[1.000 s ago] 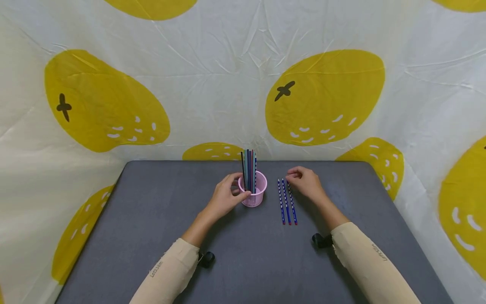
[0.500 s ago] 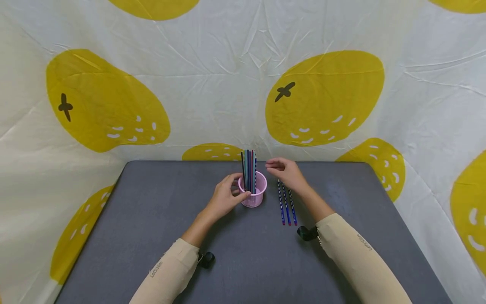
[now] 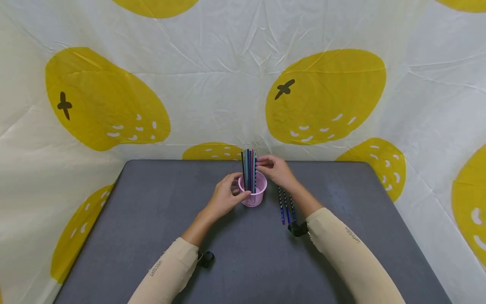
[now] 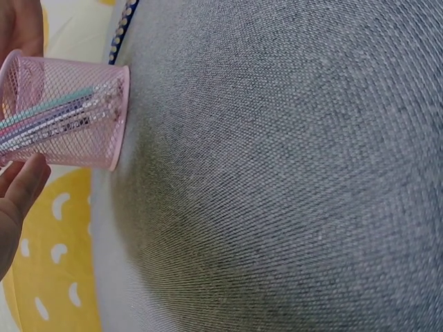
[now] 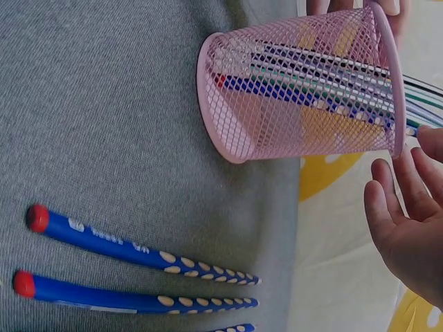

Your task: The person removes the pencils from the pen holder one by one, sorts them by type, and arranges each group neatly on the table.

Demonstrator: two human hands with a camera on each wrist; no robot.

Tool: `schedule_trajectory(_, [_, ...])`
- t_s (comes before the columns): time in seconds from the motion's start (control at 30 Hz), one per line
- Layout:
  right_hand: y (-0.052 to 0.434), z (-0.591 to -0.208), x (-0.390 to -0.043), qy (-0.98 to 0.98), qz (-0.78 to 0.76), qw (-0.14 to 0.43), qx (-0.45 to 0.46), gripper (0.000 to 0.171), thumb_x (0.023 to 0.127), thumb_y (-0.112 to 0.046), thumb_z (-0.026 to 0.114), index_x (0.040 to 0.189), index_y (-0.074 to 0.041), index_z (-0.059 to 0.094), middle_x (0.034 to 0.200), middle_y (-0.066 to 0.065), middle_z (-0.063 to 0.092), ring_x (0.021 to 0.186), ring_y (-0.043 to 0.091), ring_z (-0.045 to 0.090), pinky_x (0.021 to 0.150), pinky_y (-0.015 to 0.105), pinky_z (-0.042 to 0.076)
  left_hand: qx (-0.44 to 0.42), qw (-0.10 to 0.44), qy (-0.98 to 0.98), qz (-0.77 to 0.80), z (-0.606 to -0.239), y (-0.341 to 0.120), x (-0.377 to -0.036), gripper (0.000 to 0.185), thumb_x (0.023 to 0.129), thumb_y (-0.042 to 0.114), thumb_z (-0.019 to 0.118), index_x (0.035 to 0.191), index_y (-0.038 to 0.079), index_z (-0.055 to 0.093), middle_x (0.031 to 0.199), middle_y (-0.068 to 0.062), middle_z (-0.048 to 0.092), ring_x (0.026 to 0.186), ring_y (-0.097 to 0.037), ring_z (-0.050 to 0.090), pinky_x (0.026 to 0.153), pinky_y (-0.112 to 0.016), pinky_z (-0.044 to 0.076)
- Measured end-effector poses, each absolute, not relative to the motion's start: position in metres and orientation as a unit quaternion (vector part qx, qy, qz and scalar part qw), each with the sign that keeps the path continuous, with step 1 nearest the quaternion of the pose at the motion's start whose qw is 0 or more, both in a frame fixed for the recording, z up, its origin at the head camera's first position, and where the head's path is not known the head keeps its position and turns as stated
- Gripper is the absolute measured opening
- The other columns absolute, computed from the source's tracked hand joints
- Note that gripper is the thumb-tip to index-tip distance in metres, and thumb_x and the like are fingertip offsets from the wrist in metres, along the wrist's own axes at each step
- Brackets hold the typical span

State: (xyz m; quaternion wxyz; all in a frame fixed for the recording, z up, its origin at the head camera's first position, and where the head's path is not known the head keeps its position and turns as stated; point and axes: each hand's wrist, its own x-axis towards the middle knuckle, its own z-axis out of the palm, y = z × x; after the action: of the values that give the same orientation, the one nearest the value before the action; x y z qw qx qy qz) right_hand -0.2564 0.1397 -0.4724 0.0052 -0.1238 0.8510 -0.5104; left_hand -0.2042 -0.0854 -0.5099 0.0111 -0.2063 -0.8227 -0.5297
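A pink mesh pencil cup (image 3: 259, 198) stands upright at the table's far side, with several pencils (image 3: 248, 169) leaning to its left. My left hand (image 3: 224, 197) grips the cup's near left side, thumb at the front rim and fingers behind. In the left wrist view, fingertips (image 4: 31, 181) lie against the mesh. My right hand (image 3: 279, 172) pinches the upper part of a blue pencil (image 5: 277, 90) with pale dimples inside the cup; one digit covers the pencil there, and the other fingers spread below the rim. Three similar blue pencils (image 3: 282, 209) lie right of the cup.
The grey table (image 3: 152, 236) ends just behind the cup, where a white curtain (image 3: 212, 105) with yellow fruit prints hangs. The right forearm passes over the loose pencils. A black wrist camera (image 3: 298, 229) partly covers their red ends.
My right hand has moved left from above the loose pencils to the pencils in the cup. My left hand and the cup have stayed put.
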Motion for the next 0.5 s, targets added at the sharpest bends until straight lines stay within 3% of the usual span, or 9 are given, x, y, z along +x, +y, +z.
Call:
schedule_trajectory(0.33, [0.1353, -0.4719, -0.2633, 0.859, -0.500, -0.007, -0.112, 0.030, 0.097, -0.013, 0.072, 0.123, 0.002, 0.067, 0.113, 0.021, 0.074, 0.103, 0.034, 0.070, 0.095, 0.046, 0.059, -0.206, 0.009, -0.820, -0.534, -0.5107, -0.0835, -0.2084, 0.066, 0.088, 0.022, 0.084, 0.143, 0.002, 0.052, 0.133, -0.026, 0.058, 0.120, -0.041, 0.063, 0.095, -0.034, 0.061])
schedule_trajectory(0.5, [0.1360, -0.4706, -0.2646, 0.862, -0.496, -0.013, -0.100, 0.027, 0.097, -0.015, 0.073, 0.118, 0.001, 0.069, 0.109, 0.019, 0.075, 0.099, 0.032, 0.070, 0.093, 0.044, 0.059, -0.201, 0.017, -0.827, -0.524, -0.5105, -0.0818, -0.2097, 0.065, 0.088, 0.022, 0.084, 0.143, 0.002, 0.053, 0.133, -0.025, 0.059, 0.118, -0.035, 0.065, 0.094, -0.031, 0.061])
